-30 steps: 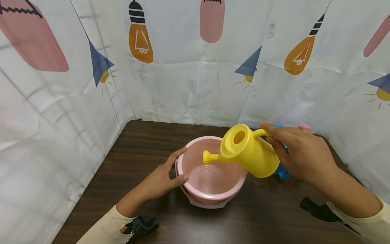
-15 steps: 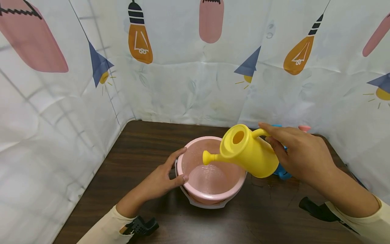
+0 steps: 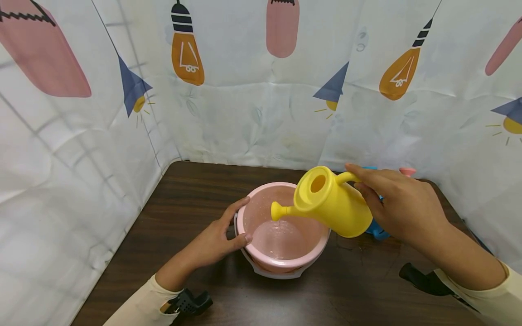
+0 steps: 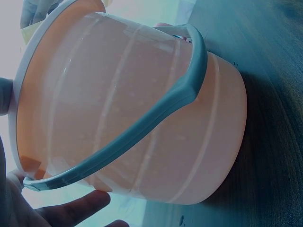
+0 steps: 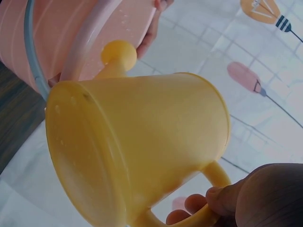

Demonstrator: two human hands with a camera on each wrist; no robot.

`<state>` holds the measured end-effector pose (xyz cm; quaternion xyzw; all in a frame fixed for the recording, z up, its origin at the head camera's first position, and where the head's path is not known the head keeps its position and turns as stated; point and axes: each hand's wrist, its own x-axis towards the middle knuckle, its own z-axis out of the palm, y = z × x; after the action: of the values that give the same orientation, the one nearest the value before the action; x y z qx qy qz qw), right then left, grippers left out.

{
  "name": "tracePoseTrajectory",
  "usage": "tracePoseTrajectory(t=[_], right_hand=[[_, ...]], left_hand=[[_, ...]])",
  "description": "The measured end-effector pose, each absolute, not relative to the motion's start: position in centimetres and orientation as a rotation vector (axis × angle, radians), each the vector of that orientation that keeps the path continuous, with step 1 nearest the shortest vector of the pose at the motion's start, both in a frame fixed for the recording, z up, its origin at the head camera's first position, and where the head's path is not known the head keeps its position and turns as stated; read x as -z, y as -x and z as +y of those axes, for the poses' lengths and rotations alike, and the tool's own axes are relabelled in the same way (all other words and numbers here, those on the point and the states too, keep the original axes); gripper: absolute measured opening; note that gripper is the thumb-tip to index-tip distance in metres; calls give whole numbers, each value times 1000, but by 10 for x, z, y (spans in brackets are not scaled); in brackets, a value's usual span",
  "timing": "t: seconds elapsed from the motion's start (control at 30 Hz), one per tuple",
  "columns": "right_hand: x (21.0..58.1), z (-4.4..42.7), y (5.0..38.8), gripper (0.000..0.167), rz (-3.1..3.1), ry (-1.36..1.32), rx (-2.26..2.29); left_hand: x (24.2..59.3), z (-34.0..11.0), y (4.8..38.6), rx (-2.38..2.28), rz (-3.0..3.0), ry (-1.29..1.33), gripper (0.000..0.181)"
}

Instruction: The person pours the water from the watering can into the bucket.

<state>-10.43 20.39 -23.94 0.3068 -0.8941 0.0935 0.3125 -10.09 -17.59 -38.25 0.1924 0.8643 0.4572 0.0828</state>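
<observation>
A pink bucket (image 3: 281,262) stands on the dark wooden table, and its grey handle (image 4: 142,127) hangs down the side in the left wrist view. My left hand (image 3: 216,240) grips the left part of its rim, fingers spread, with the thumb over the edge. My right hand (image 3: 403,206) holds a yellow watering can (image 3: 338,210) by its handle, above the bucket's right side. The can is tilted left, its spout (image 3: 279,211) over the bucket's opening. A thin trickle falls from the spout, and the bucket's bottom glistens wet. In the right wrist view, drops cling to the can's base (image 5: 80,146).
Behind my right hand is a blue object (image 3: 378,231), mostly hidden, with a small pink piece (image 3: 408,171) farther back. White printed cloth (image 3: 253,122) hangs along the table's (image 3: 195,194) back and left edges. A black wrist device (image 3: 189,302) sits at my left sleeve.
Hands, bucket and watering can hold nearly the same places. The trickle from the spout shows slightly differently between frames.
</observation>
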Motion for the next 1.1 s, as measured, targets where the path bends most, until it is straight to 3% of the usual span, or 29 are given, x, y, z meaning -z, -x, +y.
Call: tracePoseTrajectory(t=[1.1], right_hand=[[239,200,106,49,-2314,-824,-228]], left_hand=[[383,-175,101,-1358,2595,-544,82]])
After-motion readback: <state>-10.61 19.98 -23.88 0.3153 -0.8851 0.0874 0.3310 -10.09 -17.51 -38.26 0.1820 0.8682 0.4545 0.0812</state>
